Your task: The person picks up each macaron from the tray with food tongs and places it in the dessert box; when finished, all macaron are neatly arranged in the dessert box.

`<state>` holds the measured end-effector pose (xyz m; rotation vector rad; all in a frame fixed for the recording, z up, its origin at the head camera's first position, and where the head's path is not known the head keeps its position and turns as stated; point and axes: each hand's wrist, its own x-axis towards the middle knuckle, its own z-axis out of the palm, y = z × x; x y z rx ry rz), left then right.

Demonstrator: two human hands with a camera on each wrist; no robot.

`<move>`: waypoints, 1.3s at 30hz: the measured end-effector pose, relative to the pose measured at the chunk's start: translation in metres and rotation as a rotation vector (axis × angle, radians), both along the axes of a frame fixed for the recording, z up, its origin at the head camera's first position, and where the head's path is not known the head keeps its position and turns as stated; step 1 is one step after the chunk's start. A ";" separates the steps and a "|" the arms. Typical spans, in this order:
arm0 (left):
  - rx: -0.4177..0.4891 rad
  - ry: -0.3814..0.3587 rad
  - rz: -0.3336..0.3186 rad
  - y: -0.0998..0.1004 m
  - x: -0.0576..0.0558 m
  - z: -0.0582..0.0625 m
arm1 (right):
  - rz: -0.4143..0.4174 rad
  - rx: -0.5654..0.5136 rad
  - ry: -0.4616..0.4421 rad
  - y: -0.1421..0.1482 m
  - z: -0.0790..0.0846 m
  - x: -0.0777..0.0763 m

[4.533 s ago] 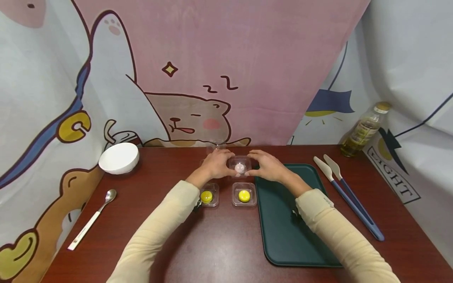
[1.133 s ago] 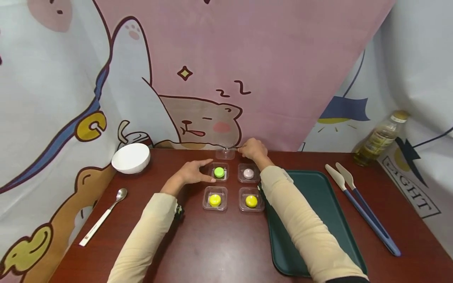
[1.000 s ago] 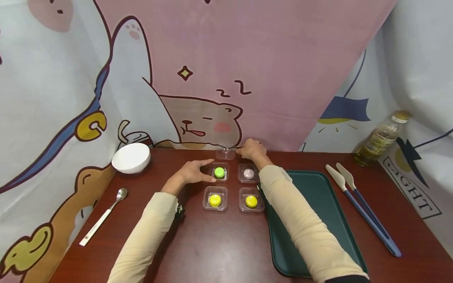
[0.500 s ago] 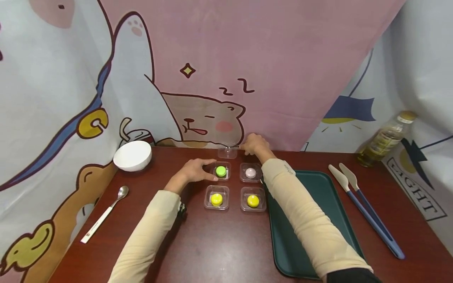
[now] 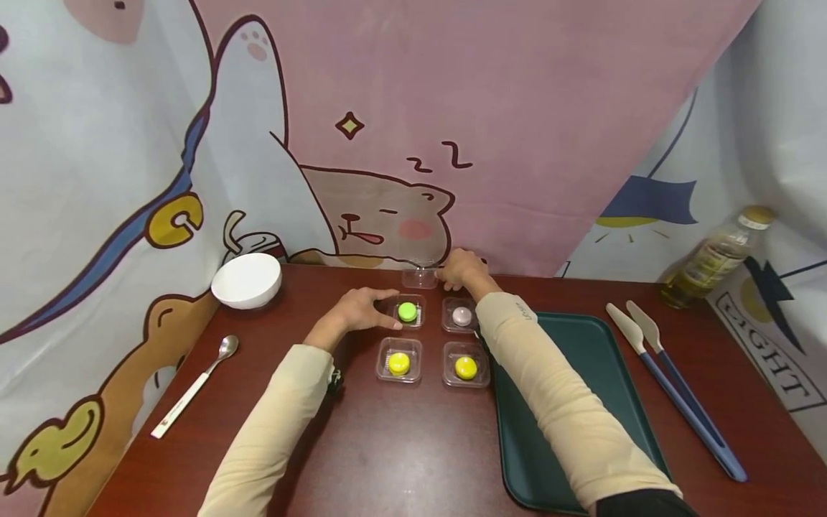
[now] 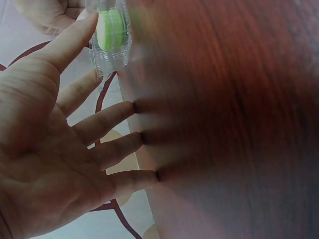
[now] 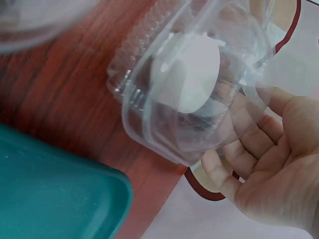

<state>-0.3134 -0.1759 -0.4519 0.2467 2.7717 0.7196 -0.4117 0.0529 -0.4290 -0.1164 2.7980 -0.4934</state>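
Observation:
In the head view my left hand [image 5: 358, 310] is at the left side of a clear plastic box [image 5: 420, 321] with a green macaron [image 5: 408, 311]. Its thumb and index finger touch the box; the other fingers are spread on the tabletop in the left wrist view. Behind that box stands its raised clear lid [image 5: 420, 278]. My right hand [image 5: 461, 269] is at the lid's right edge, thumb and index finger seeming to pinch it; the fingertips are partly hidden. A pale macaron [image 7: 187, 72] sits in another clear box [image 7: 164, 144] in front of my right hand.
Two clear boxes with yellow macarons [image 5: 399, 364] lie nearer. A dark green tray [image 5: 581, 431] is under my right forearm. Tongs [image 5: 685, 402] and an oil bottle [image 5: 711, 262] stand right; a white bowl [image 5: 247, 280] and a spoon [image 5: 194, 388] lie left.
Both hands have left the pale macaron's box: the left moved to the green macaron's box, the right to the raised lid. Over the last second the hands barely move; the view shifts slightly.

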 end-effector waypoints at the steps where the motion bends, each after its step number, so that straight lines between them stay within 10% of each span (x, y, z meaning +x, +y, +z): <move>1: 0.002 0.000 0.002 0.000 0.000 0.000 | 0.004 0.000 0.000 0.000 0.001 0.000; 39: -0.029 0.040 -0.021 -0.001 -0.001 -0.001 | 0.021 -0.011 0.075 0.002 0.007 0.004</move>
